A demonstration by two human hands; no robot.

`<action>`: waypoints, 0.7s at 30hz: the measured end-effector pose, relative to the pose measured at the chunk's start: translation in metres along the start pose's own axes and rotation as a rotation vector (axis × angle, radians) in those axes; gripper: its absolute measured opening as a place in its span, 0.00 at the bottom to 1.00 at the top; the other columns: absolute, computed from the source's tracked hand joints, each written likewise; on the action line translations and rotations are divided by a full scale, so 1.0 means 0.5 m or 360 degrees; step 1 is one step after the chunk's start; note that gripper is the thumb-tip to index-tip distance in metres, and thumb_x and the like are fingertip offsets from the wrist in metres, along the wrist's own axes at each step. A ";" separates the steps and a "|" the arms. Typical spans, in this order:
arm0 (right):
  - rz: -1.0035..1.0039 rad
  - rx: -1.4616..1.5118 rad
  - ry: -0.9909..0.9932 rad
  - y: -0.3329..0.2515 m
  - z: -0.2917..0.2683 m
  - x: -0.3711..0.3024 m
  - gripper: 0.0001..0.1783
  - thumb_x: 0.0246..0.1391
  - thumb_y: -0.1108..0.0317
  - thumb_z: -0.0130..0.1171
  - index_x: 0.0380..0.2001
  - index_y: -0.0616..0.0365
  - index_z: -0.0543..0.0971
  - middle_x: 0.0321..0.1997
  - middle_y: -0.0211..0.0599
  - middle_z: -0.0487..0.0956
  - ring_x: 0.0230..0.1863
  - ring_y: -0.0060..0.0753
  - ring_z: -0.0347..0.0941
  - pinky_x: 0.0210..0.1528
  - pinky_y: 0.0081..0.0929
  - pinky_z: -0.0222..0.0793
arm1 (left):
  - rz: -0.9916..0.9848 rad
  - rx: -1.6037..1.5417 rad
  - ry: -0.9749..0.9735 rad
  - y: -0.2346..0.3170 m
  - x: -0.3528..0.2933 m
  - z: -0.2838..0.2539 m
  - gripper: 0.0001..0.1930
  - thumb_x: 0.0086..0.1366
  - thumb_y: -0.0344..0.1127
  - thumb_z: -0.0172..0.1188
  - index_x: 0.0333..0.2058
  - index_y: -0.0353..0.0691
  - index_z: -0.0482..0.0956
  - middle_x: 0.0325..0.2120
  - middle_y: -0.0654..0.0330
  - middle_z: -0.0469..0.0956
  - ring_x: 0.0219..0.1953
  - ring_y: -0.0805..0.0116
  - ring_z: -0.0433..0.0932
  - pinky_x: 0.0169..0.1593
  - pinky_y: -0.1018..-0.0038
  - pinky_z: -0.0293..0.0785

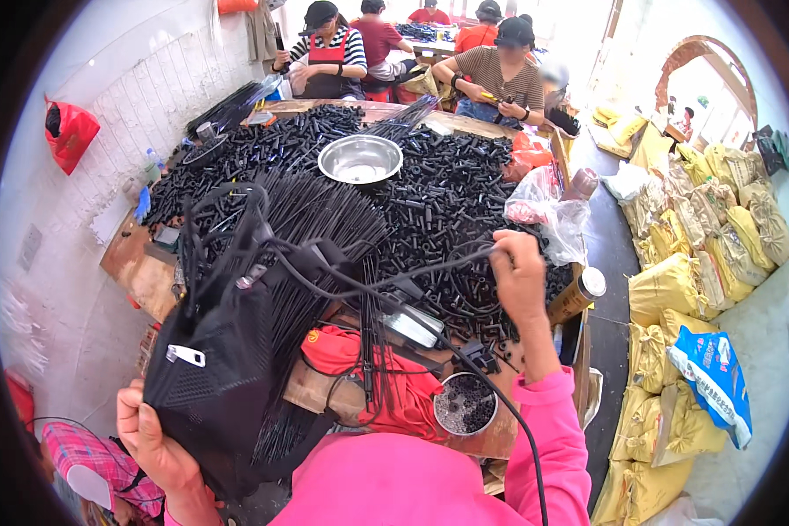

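Note:
A black mesh bag [228,351] with a white zipper pull hangs over the near left of the table. My left hand [153,443] grips its lower left edge, fingers wrapped on the fabric. Raised at the right, my right hand [519,267] is closed on a black cord [430,265] that runs back toward the top of the bag. Another stretch of black cable [519,416] passes down by my right sleeve. Behind the bag lies a fan of long thin black rods [324,215], partly covered by it. A red cloth [386,394] sits in front of me.
Heaps of short black tubes [447,219] cover the table around a steel bowl [360,160]. A round tin of small parts [465,405] and a lidded tumbler [577,296] stand near the right edge. Yellow sacks [675,289] line the right wall. Several people work beyond.

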State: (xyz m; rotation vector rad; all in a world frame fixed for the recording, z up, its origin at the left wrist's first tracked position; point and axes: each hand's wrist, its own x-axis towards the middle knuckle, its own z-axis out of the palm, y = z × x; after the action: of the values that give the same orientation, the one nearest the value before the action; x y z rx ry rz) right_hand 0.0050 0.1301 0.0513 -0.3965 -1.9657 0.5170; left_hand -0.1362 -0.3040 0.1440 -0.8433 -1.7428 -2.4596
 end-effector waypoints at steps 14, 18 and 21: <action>0.0985 0.1331 -0.0261 -0.264 -0.176 0.026 0.08 0.55 0.69 0.56 0.28 0.64 0.73 0.15 0.25 0.67 0.13 0.13 0.56 0.16 0.13 0.49 | -0.0027 -0.0164 0.0048 -0.046 0.034 -0.009 0.06 0.64 0.31 0.55 0.30 0.38 0.67 0.33 0.61 0.71 0.38 0.73 0.70 0.47 0.76 0.64; 0.1682 0.1940 -0.0566 -0.235 -0.072 -0.086 0.20 0.65 0.56 0.41 0.35 0.65 0.72 0.15 0.27 0.65 0.14 0.18 0.57 0.15 0.15 0.51 | 0.0021 -0.0077 0.0036 -0.048 0.045 -0.015 0.07 0.64 0.31 0.54 0.29 0.38 0.67 0.31 0.61 0.71 0.36 0.74 0.70 0.46 0.77 0.64; 0.2189 0.2411 -0.0697 -0.302 -0.005 -0.163 0.23 0.66 0.53 0.36 0.37 0.64 0.70 0.18 0.29 0.66 0.18 0.21 0.60 0.17 0.16 0.53 | -0.0023 -0.0015 0.0035 -0.049 0.045 -0.034 0.07 0.64 0.31 0.55 0.29 0.38 0.68 0.31 0.62 0.71 0.36 0.74 0.70 0.46 0.78 0.64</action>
State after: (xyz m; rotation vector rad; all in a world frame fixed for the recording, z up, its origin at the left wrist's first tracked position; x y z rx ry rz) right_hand 0.0343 -0.0382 0.0686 -0.5603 -0.8129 2.7949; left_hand -0.1702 -0.3029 0.1284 -0.8040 -1.7380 -2.4785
